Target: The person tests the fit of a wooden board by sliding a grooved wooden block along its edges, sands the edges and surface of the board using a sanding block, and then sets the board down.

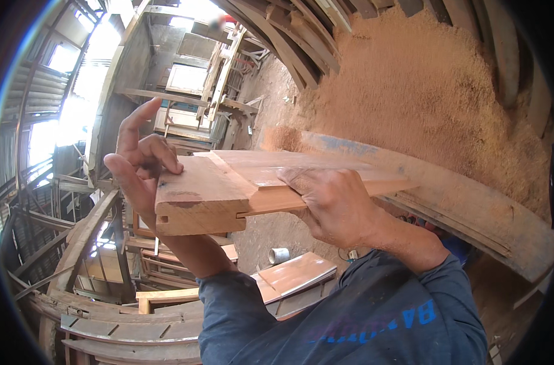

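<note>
While left hand (pixel 140 164) cups board (pixel 228 188) end | right hand (pixel 332 204) grip clamps edge

**Person's kit: bare hands, blue long sleeves**

Both hands were bare, no gloves, rings or watch visible. Left hand (pixel 140 167) sat at about 9 o'clock of frame, right hand (pixel 332 204) just past centre toward 4 o'clock. Fine dust coated the knuckles and the backs of the fingers on the right one. Both forearms were exposed up to sleeves (pixel 350 310) of dark blue-grey fabric, bunched and creased at the cuffs, filling the 6 o'clock area. Right sleeve carried brighter blue block lettering near 5 o'clock, partly folded away. Cloth looked worn and dusty.
</note>
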{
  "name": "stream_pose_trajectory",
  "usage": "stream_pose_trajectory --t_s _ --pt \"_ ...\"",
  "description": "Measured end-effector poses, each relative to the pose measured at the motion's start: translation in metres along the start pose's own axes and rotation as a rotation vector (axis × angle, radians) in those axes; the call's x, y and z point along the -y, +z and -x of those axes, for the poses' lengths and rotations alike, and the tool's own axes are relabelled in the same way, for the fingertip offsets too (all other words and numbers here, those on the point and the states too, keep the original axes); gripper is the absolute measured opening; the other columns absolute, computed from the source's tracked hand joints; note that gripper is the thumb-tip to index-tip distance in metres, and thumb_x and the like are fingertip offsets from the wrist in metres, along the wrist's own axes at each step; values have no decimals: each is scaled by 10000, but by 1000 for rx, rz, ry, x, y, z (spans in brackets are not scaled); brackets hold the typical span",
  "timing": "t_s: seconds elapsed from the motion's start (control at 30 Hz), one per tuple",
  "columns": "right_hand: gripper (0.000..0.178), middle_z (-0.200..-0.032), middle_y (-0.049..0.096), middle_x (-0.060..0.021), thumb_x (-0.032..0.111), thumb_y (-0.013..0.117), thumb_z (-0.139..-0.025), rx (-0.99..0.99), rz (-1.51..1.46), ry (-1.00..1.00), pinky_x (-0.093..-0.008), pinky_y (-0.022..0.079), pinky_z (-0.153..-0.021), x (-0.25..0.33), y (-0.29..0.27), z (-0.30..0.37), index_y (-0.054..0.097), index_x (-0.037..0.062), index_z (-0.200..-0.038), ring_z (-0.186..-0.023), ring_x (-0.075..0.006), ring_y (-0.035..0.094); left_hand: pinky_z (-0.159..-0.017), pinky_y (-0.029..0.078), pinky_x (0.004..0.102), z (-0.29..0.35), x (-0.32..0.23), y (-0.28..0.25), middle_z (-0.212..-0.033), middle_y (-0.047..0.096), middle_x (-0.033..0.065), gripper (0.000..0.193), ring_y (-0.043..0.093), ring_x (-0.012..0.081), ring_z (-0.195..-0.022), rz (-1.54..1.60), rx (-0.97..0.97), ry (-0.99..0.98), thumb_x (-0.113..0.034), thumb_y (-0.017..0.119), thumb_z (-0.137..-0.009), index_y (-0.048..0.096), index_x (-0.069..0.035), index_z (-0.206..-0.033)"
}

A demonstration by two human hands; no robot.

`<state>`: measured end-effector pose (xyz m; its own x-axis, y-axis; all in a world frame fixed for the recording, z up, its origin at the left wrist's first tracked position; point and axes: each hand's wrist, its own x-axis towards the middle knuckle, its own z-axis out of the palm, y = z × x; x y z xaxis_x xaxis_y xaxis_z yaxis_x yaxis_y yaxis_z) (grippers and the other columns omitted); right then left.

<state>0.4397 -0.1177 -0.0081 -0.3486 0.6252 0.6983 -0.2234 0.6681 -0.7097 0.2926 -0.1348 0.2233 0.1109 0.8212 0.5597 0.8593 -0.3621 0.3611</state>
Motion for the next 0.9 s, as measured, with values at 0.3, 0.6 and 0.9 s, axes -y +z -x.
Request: stream_pose_trajectory --t_s 0.3,0.6,0.9 --pt "369 -891 663 -159 153 704 -793 -34 2 18 -471 533 -664 -6 -3 -4 593 -2 -1108 -818 -359 680 -395 247 142 -15 3 10 -510 528 8 1063 396 20 -412 36 54 41 -802 268 -919 451 163 -1325" --pt "379 -877 674 -174 154 719 -792 -63 -14 2 -476 532 -650 -10 -4 -8 601 -11 -1113 -813 -362 687 -398 234 151 -27 4 6 -520 522 12 1010 387 18 -417 -52 155 12 -784 270 -932 517 131 -1283" --pt "403 -871 688 -198 238 721 -844 -56 4 54 -468 529 -646 -16 -10 -14 616 -21 -1135 -779 -369 688 -539 387 162 -43 11 11 -722 645 90 925 590 97 -609 -13 256 92 -725 262 -975 551 102 -1271"
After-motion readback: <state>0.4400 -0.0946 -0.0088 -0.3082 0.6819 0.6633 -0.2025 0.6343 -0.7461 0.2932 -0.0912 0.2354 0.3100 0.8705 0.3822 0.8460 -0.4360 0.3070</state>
